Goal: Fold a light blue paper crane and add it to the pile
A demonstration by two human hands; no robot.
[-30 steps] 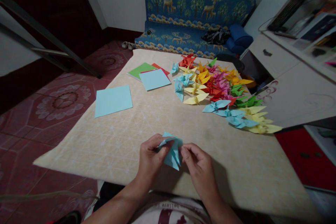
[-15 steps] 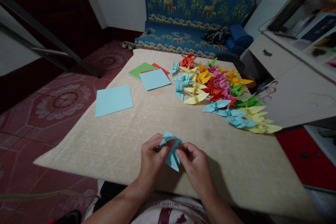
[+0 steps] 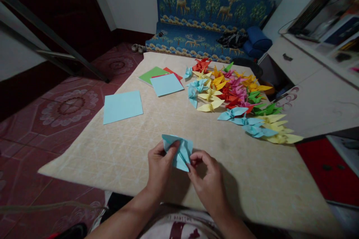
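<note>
A partly folded light-blue sheet of origami paper (image 3: 181, 154) is held above the near part of the table, its creased layers spread out. My left hand (image 3: 160, 162) grips its left side, thumb pressed on the inner face and fingers behind. At the lower right corner, my right hand (image 3: 206, 173) pinches the paper between thumb and fingertips. Beyond the hands to the left lies a flat light-blue square sheet (image 3: 123, 107). Farther back, another light-blue stack (image 3: 167, 84) overlaps green paper (image 3: 154, 73) and red paper (image 3: 174, 71).
Many folded paper cranes (image 3: 230, 91) in red, yellow, orange, pink, green and blue crowd the right back of the cloth-covered table (image 3: 117, 157). A patterned blue sofa (image 3: 190, 41) stands behind it. A white cabinet (image 3: 316, 93) is to the right, metal legs (image 3: 64, 44) to the left.
The held paper has been opened out from a narrower folded shape into a wider one. Both hands stay on it, the left thumb now lying across its inner face.
</note>
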